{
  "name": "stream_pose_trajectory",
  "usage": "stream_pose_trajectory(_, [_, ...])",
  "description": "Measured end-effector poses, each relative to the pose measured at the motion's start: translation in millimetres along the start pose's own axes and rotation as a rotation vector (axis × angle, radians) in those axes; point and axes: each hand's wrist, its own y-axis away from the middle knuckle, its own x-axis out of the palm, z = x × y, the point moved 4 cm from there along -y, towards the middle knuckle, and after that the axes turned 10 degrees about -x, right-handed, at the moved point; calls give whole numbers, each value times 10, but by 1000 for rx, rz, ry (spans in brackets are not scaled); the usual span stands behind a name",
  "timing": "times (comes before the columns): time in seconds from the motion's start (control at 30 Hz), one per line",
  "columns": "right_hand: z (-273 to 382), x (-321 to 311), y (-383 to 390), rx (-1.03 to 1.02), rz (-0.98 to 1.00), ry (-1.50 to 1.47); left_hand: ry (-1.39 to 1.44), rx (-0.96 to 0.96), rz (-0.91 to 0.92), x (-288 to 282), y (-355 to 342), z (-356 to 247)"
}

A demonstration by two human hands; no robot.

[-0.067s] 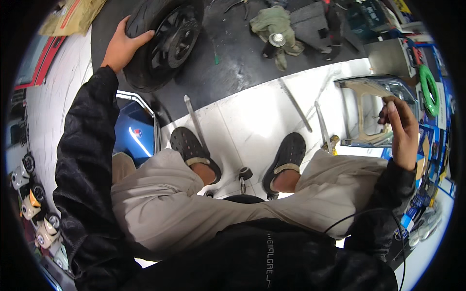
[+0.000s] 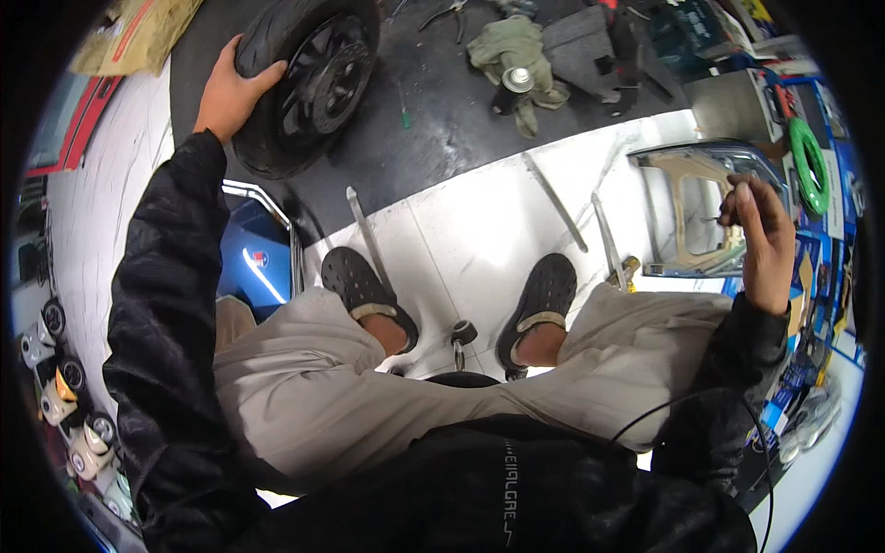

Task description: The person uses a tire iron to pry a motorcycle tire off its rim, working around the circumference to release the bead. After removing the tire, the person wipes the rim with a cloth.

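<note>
My left hand [image 2: 230, 92] reaches far forward and grips the edge of a black tyre on a dark spoked wheel [image 2: 309, 78] that stands tilted on the dark floor mat. My right hand [image 2: 758, 230] is raised at the right with its fingers pinched on a small dark part, too small to identify. I sit with both feet in black perforated clogs [image 2: 364, 290] on the white tiles.
Long metal tyre levers [image 2: 367, 235] lie on the tiles between and beside my feet. A chrome-rimmed panel [image 2: 687, 207] lies at the right. A rag with a spray can [image 2: 516, 78] lies on the mat. A blue vehicle body [image 2: 253, 258] stands at my left.
</note>
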Motion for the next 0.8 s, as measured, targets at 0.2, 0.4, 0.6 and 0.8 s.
stream_pose_trajectory(0.2, [-369,-689,264,-148,-332,0,-27,-65,-77,-59,-238,118])
stream_pose_trajectory(0.4, [-2374,-293,1731,476,-19,525,-3,-62,27,-72,17,344])
stream_pose_trajectory(0.6, [-3584,1732,4226,879,617,310,-6,-4,-5,26,429,405])
stream_pose_trajectory(0.8, [-3597,2526,5147,1005,659,59,-104,-113,-27,-18,579,558])
